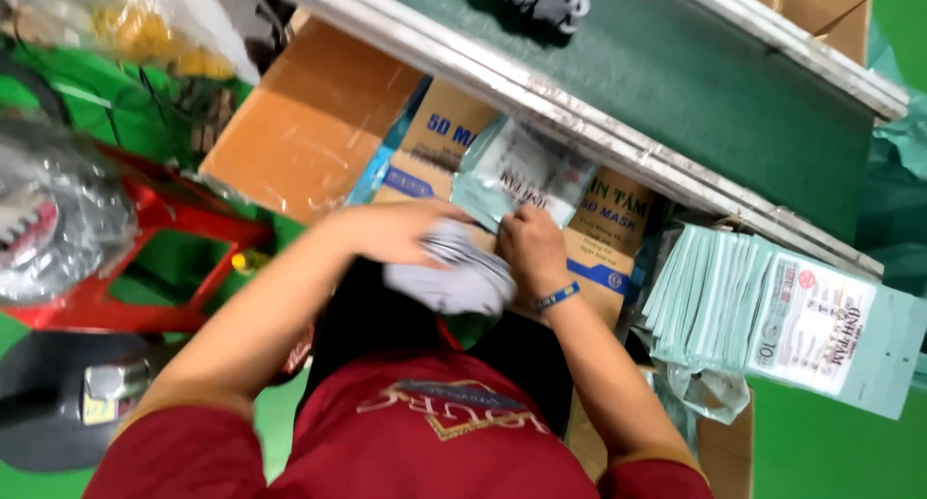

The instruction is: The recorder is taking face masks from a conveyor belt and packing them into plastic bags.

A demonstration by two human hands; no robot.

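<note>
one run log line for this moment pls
left hand: on grey masks | right hand: holding teal pouch | nearby: pouch stack, conveyor belt

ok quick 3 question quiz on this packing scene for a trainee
1. True or false: both hands are on the grey stack of masks.
2. Which wrist wears the blue band? A left, B right.
3. What lies stacked at the right, beside the conveyor?

Key:
1. True: the left hand and the right hand both grip it.
2. B.
3. Pale green pouches.
</note>
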